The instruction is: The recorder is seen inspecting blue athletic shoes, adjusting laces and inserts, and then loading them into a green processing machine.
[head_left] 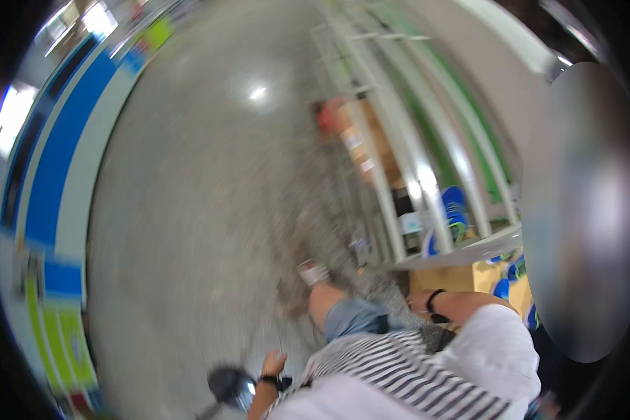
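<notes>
My left hand (274,362) hangs low by my side, with a black band on its wrist. Beside it is a dark round object with a shiny face (232,387), too blurred to name. At my other side, my right hand (420,301), also with a black wristband (435,301), is close to a cardboard box (441,278) under the rack's lower edge. Motion smears the fingers of both hands, so their grip does not show. Nothing can be made out in either one.
To the right stands a pale metal rack (406,154) with a blue shoe (454,206) and a brown carton (378,143). More blue shoes (516,269) sit beneath. Grey floor (210,175) runs ahead. A blue and white partition (63,161) lines the left.
</notes>
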Action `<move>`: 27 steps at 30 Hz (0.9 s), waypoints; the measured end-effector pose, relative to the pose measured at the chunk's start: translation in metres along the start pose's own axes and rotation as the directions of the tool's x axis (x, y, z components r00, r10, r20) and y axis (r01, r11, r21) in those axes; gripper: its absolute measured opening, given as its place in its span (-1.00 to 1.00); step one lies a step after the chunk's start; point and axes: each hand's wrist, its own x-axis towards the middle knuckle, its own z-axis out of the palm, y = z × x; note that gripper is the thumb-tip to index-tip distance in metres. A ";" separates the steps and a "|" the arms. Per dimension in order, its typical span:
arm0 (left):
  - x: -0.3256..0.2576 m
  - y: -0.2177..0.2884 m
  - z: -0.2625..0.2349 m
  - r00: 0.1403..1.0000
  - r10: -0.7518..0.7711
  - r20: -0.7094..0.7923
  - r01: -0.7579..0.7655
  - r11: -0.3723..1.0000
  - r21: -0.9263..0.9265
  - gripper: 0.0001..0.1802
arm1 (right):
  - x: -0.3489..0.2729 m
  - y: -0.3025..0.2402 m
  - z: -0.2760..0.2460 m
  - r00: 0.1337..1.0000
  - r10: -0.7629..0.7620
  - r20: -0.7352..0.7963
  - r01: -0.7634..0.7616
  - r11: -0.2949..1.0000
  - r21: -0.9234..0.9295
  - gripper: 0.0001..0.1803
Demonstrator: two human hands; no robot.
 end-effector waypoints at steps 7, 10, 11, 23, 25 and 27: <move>0.164 0.097 -0.232 0.993 0.097 -0.066 -0.098 0.995 -0.019 -0.46 | 0.068 -0.110 -0.020 0.986 0.150 0.076 -0.166 0.936 0.311 -0.48; 0.219 0.068 -0.339 0.994 -0.021 -0.107 0.027 0.998 0.059 -0.49 | 0.073 -0.166 -0.063 0.986 0.123 0.117 -0.159 0.910 0.382 -0.49; 0.236 0.066 -0.360 0.994 -0.033 -0.103 0.038 0.998 0.045 -0.49 | 0.071 -0.168 -0.075 0.982 0.124 0.140 -0.170 0.907 0.386 -0.50; 0.499 0.007 -0.605 0.960 -0.209 0.186 0.125 0.914 0.385 -0.52 | 0.255 -0.193 -0.336 0.912 0.285 -0.296 -0.114 0.868 0.483 -0.52; 0.568 0.081 -0.646 0.986 -0.116 0.123 0.077 0.955 0.285 -0.48 | 0.328 -0.166 -0.333 0.962 0.076 -0.262 -0.065 0.997 0.050 -0.56; 0.632 0.125 -0.703 1.000 -0.019 0.007 0.016 0.946 0.324 -0.49 | 0.347 -0.184 -0.391 0.932 -0.029 -0.362 0.061 0.995 0.076 -0.58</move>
